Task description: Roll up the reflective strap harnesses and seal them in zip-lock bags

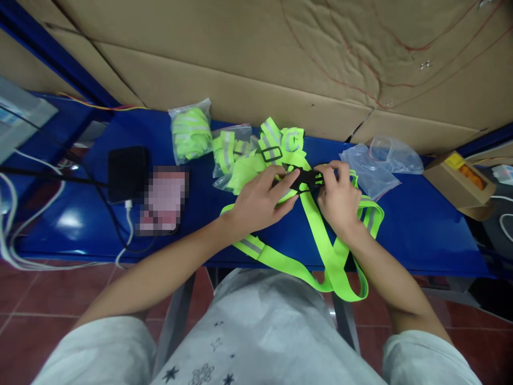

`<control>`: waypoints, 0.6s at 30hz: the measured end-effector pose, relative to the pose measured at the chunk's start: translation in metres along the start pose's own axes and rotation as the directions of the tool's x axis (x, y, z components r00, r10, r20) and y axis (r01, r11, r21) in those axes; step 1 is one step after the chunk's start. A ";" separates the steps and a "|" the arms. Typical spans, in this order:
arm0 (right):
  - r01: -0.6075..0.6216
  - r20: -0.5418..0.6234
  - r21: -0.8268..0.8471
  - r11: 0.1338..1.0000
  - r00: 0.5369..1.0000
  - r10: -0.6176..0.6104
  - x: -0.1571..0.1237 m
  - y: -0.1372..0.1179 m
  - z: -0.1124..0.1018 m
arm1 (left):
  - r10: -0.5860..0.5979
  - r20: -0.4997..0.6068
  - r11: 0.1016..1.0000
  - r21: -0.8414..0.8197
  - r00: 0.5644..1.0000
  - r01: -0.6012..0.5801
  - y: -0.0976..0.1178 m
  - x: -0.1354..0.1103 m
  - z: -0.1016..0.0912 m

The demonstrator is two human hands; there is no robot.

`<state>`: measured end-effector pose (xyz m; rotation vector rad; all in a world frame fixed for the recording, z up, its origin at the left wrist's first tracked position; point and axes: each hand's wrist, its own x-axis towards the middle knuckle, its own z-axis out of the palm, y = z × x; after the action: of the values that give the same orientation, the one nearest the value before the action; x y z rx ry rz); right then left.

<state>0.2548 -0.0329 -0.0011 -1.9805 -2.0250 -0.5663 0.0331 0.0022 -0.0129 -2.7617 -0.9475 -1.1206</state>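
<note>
A black plastic buckle [305, 178] on neon-yellow reflective webbing lies between my two hands, over the middle of the blue table. My left hand [262, 199] is closed on its left end, thumb and index finger at the buckle. From the other side, my right hand [339, 199] pinches the right end, its fingers curled. The fingers partly hide the buckle, so I cannot tell whether its halves are joined. Long loops of webbing strap [320, 230] run beneath my hands and hang over the table's front edge. A black slide adjuster [271, 154] sits on the bunched webbing just behind.
A bagged roll of neon webbing [191, 133] stands at the back left. Empty clear plastic bags [372, 166] lie right of my hands, near an open cardboard box [460, 182]. Leftward are a black square device [127, 174], a blurred-out phone-like object [163, 200] and white cables [130, 230].
</note>
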 end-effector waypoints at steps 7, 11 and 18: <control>-0.010 0.067 0.071 0.997 0.998 0.005 0.002 0.001 0.002 | 0.001 0.022 0.995 0.101 1.000 -0.003 0.004 -0.004 0.013; 0.031 0.037 0.146 0.989 0.999 -0.037 0.002 0.002 0.000 | -0.018 0.012 0.997 0.074 1.000 0.017 0.001 -0.004 0.012; 0.112 0.040 0.235 0.965 0.991 -0.125 -0.003 -0.003 0.001 | 0.006 0.004 0.996 0.084 1.000 -0.006 0.003 -0.006 0.016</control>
<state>0.2519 -0.0350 -0.0037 -1.7662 -2.1438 -0.2844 0.0415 0.0001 -0.0278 -2.6995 -0.9627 -1.0488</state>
